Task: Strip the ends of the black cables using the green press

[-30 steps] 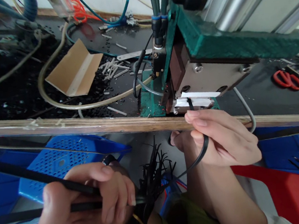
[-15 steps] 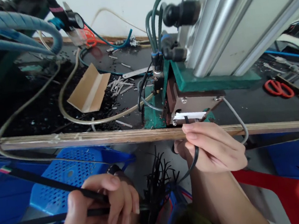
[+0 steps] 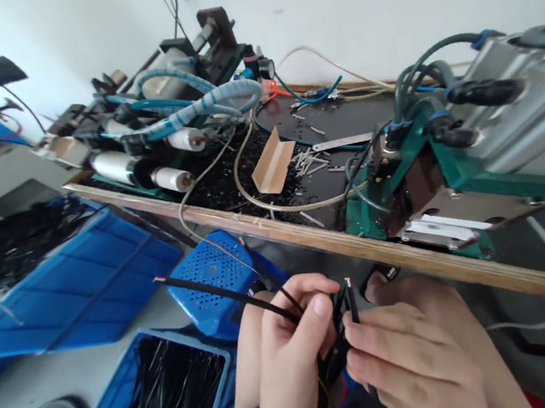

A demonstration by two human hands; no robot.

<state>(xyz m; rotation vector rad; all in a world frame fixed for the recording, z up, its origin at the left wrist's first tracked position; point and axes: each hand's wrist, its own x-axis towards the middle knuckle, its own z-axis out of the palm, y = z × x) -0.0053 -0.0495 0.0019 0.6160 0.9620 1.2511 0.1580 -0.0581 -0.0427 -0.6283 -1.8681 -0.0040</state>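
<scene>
Black flat cables (image 3: 224, 294) are gripped in my left hand (image 3: 298, 333), their ends pointing out to the left with small coloured wires at the tips. Close beside it, my right hand (image 3: 410, 352) pinches another black cable (image 3: 353, 303) whose end stands upright, showing red, white and green wires. Both hands are over my lap, below the bench edge. To the upper right of my right hand stands the pneumatic press (image 3: 476, 209), with a bright slot in its metal front plate. More dark cables between the hands are partly hidden.
A wooden-edged bench (image 3: 306, 236) runs across, carrying a folded cardboard piece (image 3: 275, 164), grey offcuts (image 3: 310, 161) and a roller machine (image 3: 119, 166). Below are a blue stool (image 3: 210, 264), a blue crate (image 3: 140, 336) of black cables and a larger blue bin (image 3: 79, 287).
My right hand has drawn its cable back from the press slot, down toward my left hand. The view has swung left, bringing in the roller machine and the crate of cables.
</scene>
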